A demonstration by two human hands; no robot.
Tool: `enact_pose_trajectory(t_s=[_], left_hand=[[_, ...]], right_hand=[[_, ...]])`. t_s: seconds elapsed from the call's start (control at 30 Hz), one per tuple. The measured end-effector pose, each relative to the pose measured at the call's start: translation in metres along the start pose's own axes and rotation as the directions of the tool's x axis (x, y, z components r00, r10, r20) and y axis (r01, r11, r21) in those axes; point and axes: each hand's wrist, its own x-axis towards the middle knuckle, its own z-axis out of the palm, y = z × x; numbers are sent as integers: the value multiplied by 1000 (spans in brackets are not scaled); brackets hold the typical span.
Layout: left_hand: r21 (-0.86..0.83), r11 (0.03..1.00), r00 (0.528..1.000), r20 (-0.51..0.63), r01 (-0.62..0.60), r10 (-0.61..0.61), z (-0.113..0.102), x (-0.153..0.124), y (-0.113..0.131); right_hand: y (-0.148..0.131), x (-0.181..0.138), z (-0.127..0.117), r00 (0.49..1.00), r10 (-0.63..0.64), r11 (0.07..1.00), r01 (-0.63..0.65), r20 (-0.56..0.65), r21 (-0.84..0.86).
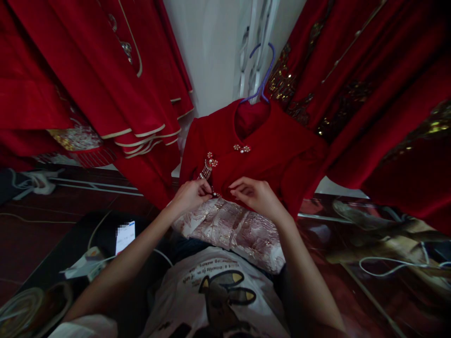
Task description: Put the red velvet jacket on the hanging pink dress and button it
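A red jacket [260, 159] with beaded clasps hangs on a purple hanger [262, 89] in front of me, its lower part over a shiny pinkish quilted cloth [232, 225] on my lap. My left hand [192, 195] pinches the jacket at its lower front, right beside a small pearl bead ornament [214, 194]. Just above it is a beaded flower clasp with a tassel [208, 164]. Over the jacket, a short gap to the right, my right hand [255, 197] has thumb and forefinger drawn together; anything between them is too small to make out. Another pearl clasp [242, 149] sits below the collar.
Red garments with pale trim [141, 94] hang at left, and red garments with gold sequins [369, 117] at right. A lit phone [125, 238], a white power strip [86, 265] and cables lie on a dark surface at left. Bags and a white cable [391, 265] are at right.
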Motion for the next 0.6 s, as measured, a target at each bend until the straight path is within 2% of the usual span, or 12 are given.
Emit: enact_pose_trajectory(t_s=[0.1, 0.23, 0.43, 0.6], left_hand=[[-25, 999, 1000, -14, -23, 23, 7, 1, 0], [-36, 998, 999, -3, -48, 48, 9, 2, -2], [-73, 997, 1000, -8, -20, 19, 10, 2, -3], [-92, 995, 999, -6, -45, 45, 11, 4, -6]], right_hand=[[14, 5, 9, 994, 36, 992, -22, 108, -124], [23, 9, 17, 991, 60, 978, -34, 120, -203], [27, 12, 21, 991, 65, 977, -39, 121, -209], [29, 13, 24, 988, 67, 981, -40, 138, -192]])
